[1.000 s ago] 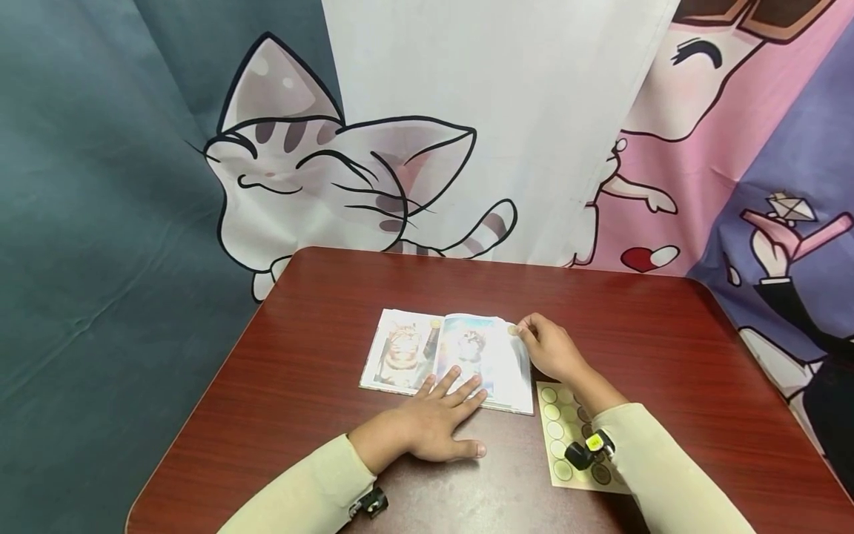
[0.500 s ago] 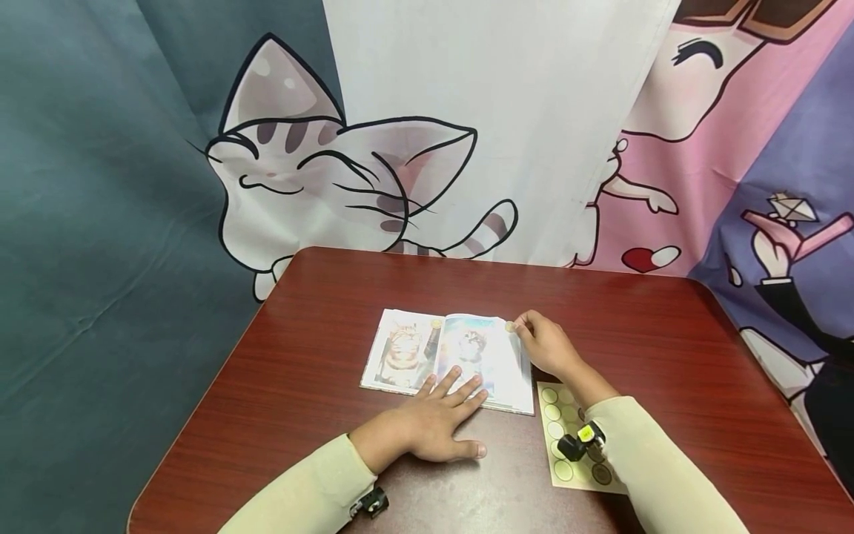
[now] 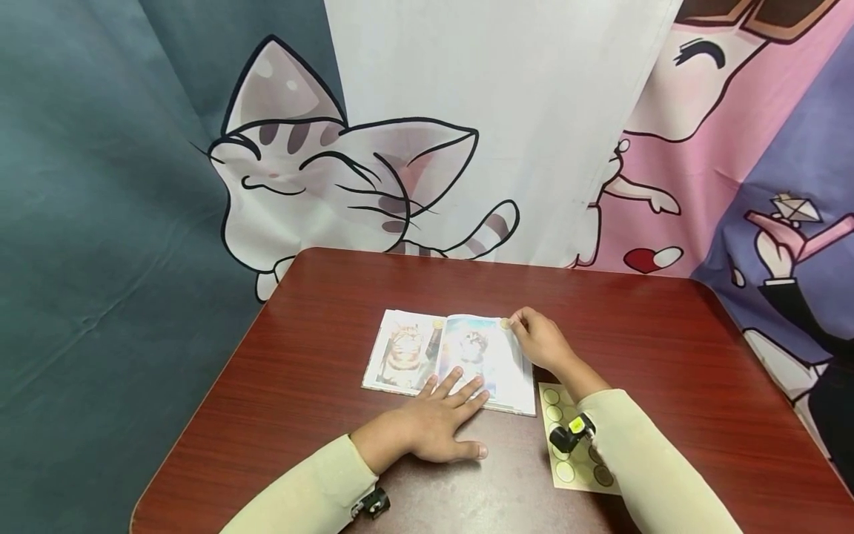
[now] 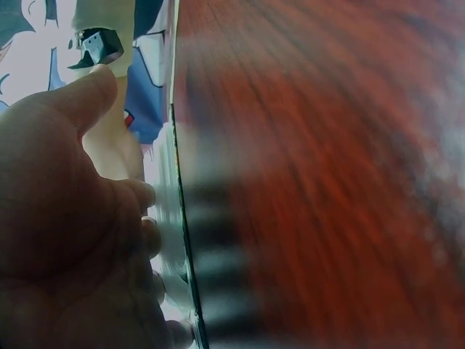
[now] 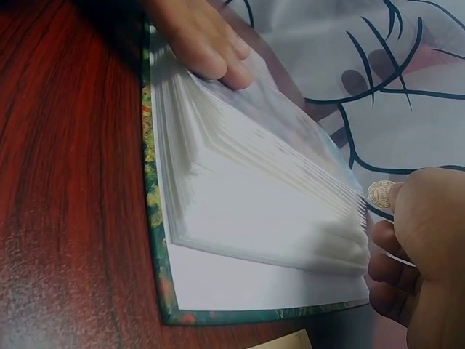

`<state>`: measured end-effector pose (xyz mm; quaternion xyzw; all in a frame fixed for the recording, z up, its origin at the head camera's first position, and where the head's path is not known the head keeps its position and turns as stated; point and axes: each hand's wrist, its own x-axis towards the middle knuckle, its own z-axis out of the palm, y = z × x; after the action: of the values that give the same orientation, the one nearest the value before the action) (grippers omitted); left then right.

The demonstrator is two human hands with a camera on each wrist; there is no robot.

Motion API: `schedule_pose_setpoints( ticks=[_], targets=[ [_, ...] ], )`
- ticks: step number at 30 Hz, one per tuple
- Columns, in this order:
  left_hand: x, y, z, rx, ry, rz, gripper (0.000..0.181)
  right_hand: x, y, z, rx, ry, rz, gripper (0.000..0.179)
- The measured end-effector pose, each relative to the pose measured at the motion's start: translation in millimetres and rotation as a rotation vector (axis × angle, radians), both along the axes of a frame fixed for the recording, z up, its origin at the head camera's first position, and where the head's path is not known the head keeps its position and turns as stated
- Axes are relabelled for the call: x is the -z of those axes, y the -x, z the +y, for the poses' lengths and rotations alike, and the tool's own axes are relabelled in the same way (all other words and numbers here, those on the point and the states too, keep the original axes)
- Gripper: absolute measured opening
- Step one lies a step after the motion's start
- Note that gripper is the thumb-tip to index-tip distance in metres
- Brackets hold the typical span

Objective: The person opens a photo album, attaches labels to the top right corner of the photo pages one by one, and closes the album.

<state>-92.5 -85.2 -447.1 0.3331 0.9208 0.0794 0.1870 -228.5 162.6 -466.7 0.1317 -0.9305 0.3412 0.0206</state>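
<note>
An open book (image 3: 512, 380) with cat pictures on both pages lies on the table. My left hand (image 3: 439, 426) is spread flat, its fingertips resting on the lower edge of the right page. At the upper right corner of that page, my right hand (image 3: 542, 343) pinches a round gold sticker (image 5: 380, 193) between thumb and finger, the other fingers curled under. Another gold sticker (image 3: 437, 324) sits at the top right of the left page. The right wrist view shows the book's thick white page stack (image 5: 254, 196) and its patterned green cover (image 5: 166, 291).
A sheet of round gold stickers (image 3: 583, 475) lies right of the book, partly hidden under the right forearm. The reddish-brown table (image 3: 320, 297) ends at a curtain (image 3: 507, 133) printed with cartoon figures.
My right hand has moved slightly left and away from me with the sticker, to the top corner of the right page. The left hand stays in place.
</note>
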Motion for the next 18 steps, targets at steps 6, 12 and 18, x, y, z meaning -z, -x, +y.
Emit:
schedule_pose_setpoints(
  ticks=[6,12,18],
  targets=[
    [-0.9,-0.5,0.8,0.000,0.000,0.010,0.091,-1.1,2.5,-5,-0.007,-0.007,0.020,0.020],
    [-1.4,-1.3,0.4,-0.003,0.005,0.019,0.091,-1.1,5.9,-12,-0.006,-0.013,0.035,0.021],
    [-0.6,-1.1,0.3,-0.001,0.000,0.015,0.091,-3.5,6.8,-19,0.002,-0.023,0.021,0.026]
  ],
)
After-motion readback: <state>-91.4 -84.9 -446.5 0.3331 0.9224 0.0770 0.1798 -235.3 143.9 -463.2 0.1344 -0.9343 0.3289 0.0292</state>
